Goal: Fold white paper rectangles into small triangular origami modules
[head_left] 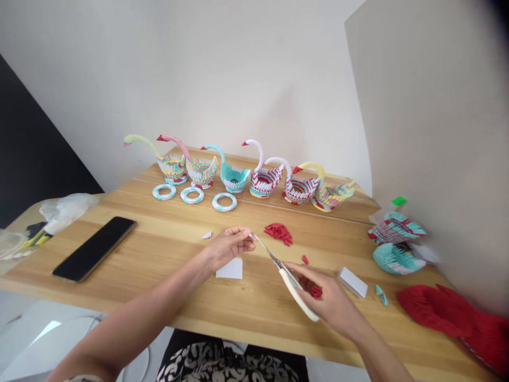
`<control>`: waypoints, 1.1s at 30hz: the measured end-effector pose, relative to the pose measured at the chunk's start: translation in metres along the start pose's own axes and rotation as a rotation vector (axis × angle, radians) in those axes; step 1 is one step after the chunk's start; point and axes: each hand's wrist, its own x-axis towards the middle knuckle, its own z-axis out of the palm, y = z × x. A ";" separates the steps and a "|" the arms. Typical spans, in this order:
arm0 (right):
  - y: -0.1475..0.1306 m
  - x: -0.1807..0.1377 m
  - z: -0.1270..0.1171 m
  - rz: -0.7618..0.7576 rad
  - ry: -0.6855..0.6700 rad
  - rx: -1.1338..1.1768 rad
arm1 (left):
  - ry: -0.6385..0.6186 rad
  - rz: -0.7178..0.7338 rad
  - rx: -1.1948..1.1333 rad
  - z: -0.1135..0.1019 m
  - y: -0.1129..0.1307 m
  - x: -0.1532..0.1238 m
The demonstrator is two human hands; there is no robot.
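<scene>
Right hand (pixel 330 300): nearest the camera, right of centre, clenched around the cream handle of the scissors (pixel 283 267). A red folded bit (pixel 316 291) shows by the palm; whether it is held or lies beneath cannot be told.
Right arm pose: forearm enters from the lower right, wrist low over the tabletop (pixel 159 249), blades angled up and to the left.
Scissors: blades look nearly together, and the tips meet the paper scrap (pixel 251 235).
Left hand (pixel 227 245): centre of view, just above the tabletop, pinching the scrap between thumb and fingertips.
Left arm pose: forearm enters from the lower left, wrist slightly raised, fingers pointing right toward the blades.
Paper scrap: small and pale, in the left hand's pinch at the scissor tips. Its outline is too small to tell.
Step in hand (judgement): snipping the scrap. To do it well, keep the pinch clear of the blade line, hold the scrap taut, and cut near the tips with one short closure.
White sheet (pixel 229 269): flat on the tabletop, just below the left hand.
White stack (pixel 352 281): just beside the right hand.
Red pieces (pixel 279 232): loose pile beyond the scissors.
Phone (pixel 94 247): dark, lying flat, well to the left.
Paper rings (pixel 192 195): three in a row, further back.
Paper swans (pixel 234 178): six in a row along the rear edge, by the wall.
</scene>
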 end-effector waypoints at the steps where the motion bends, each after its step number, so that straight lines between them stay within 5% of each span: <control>1: -0.001 0.000 0.000 -0.004 -0.008 0.004 | -0.003 -0.001 -0.002 0.000 0.000 0.000; 11: -0.005 0.002 -0.002 0.049 -0.119 -0.070 | 0.006 -0.014 -0.031 0.004 0.002 -0.001; 19: -0.008 -0.003 0.005 0.008 -0.008 -0.202 | 0.096 0.084 0.094 0.004 -0.001 0.002; 33: -0.013 -0.001 0.003 0.114 -0.092 0.016 | 0.038 -0.003 -0.059 0.000 0.000 0.001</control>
